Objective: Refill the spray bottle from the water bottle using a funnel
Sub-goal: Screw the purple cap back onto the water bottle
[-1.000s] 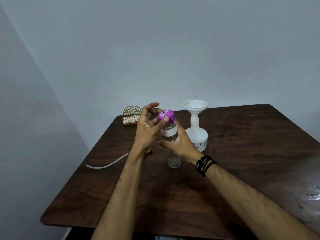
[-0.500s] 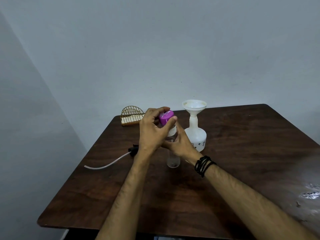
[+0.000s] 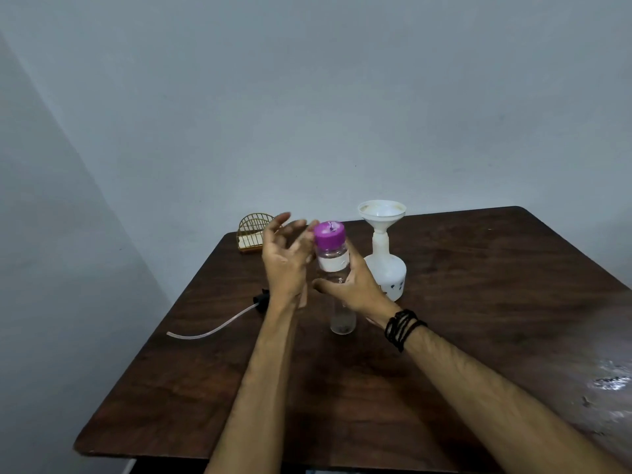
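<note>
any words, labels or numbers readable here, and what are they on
No text can be read.
Water bottle: white label band, blank or too blurred to read.
Purple cap: a small dark mark on top, not legible.
Spray bottle: small dark print low on the body, too small to read.

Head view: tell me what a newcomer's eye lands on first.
The purple cap on the clear water bottle stands out, held upright at the centre by the right hand, with the left hand open beside the cap. Just right of it stands the white spray bottle with a white funnel in its neck, on the dark wooden table.
</note>
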Demonstrator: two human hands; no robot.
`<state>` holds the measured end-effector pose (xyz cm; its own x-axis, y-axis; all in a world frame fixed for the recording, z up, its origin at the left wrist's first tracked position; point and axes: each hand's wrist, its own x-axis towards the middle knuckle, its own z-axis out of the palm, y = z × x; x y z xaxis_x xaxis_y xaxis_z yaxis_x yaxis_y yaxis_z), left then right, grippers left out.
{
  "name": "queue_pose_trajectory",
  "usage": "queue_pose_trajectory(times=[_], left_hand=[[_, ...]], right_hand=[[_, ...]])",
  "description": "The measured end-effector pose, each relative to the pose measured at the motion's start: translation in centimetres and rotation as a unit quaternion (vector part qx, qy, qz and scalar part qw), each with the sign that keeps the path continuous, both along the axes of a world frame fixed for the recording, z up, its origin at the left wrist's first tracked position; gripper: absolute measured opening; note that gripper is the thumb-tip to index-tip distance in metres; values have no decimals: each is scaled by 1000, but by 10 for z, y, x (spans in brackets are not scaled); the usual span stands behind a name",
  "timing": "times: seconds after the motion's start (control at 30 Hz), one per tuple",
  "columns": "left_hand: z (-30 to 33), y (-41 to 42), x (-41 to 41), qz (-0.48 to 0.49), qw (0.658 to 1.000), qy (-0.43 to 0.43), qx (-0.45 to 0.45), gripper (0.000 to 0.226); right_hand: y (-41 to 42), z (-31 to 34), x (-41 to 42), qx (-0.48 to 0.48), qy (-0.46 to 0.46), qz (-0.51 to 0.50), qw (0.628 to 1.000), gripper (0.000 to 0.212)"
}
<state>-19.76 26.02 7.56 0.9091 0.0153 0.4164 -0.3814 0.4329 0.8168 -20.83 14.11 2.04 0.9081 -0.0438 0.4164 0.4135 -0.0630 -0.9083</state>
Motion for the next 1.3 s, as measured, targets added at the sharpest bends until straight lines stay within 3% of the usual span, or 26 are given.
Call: queue_pose_trajectory(times=[0.1, 0.2, 0.27, 0.4, 0.47, 0.53, 0.67, 0.97, 1.2, 1.3], left_hand=[[-3, -2, -4, 9, 1000, 4, 14, 28], [-3, -12, -7, -13, 988, -46, 145, 58], [-6, -16, -2, -22, 982, -52, 178, 72], [-13, -6, 4, -64, 997, 23, -29, 61], [-15, -1, 0, -80, 993, 41, -70, 49], [-16, -3, -5, -64, 997, 37, -29, 46], [-12, -14, -11, -1, 990, -25, 137, 59], [-15, -12, -6, -48, 994, -6, 99, 50], [-61, -12, -9, -80, 966, -4, 247, 55], [-80, -6, -5, 28, 941, 22, 337, 58]], right_hand=[[2, -2, 1, -2, 2, 2, 1000, 72], [2, -1, -1, 19, 17, 19, 999, 72], [1, -3, -2, 30, 26, 28, 999, 68], [-4, -13, -3, 32, 57, 25, 998, 45], [-3, -20, -4, 22, 74, 19, 997, 44], [-2, -24, -4, 27, 79, 13, 996, 46], [-1, -21, -5, 35, 72, 32, 996, 40], [-5, -23, -3, 60, 85, 53, 993, 39], [-24, -28, -16, 48, 73, 7, 996, 48], [-39, -35, -23, 14, 77, -25, 997, 39]])
